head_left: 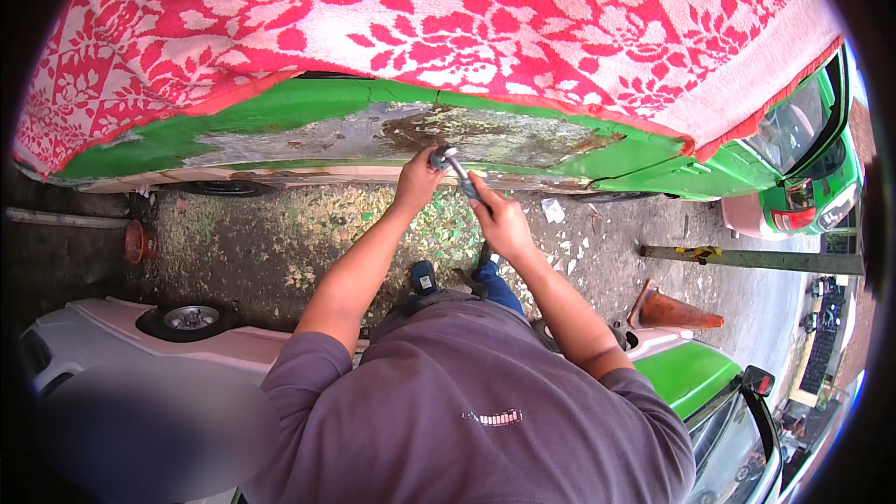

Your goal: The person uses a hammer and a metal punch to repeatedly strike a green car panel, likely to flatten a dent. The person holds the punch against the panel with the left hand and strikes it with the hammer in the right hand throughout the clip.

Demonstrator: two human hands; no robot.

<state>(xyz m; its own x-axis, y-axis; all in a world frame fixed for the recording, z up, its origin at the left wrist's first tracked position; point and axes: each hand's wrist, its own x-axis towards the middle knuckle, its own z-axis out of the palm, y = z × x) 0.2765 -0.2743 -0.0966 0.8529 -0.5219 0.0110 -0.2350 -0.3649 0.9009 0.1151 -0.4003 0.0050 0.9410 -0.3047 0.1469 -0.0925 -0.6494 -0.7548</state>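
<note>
In front of me is a green car side point(308, 131) whose paint is stripped to grey metal and brown, rusty-looking patches. My right hand point(501, 222) is wrapped round the grey-blue grip of a hammer point(457, 168); its metal head points up and left toward the panel. Close against that head, my left hand point(417, 183) is closed on a small dark grey, rounded thing point(437, 159). Its kind is unclear, and fingers cover part of it. Both hands are at the lower part of the bare patch; whether they touch the panel I cannot tell.
A red and white floral blanket point(448, 19) covers the car's upper part. Paint flakes point(280, 233) litter the ground. Behind me stand a white car point(121, 327) and a green one point(686, 378). A traffic cone point(679, 310) lies at right near a post point(756, 259); a reddish pot point(138, 242) is at left.
</note>
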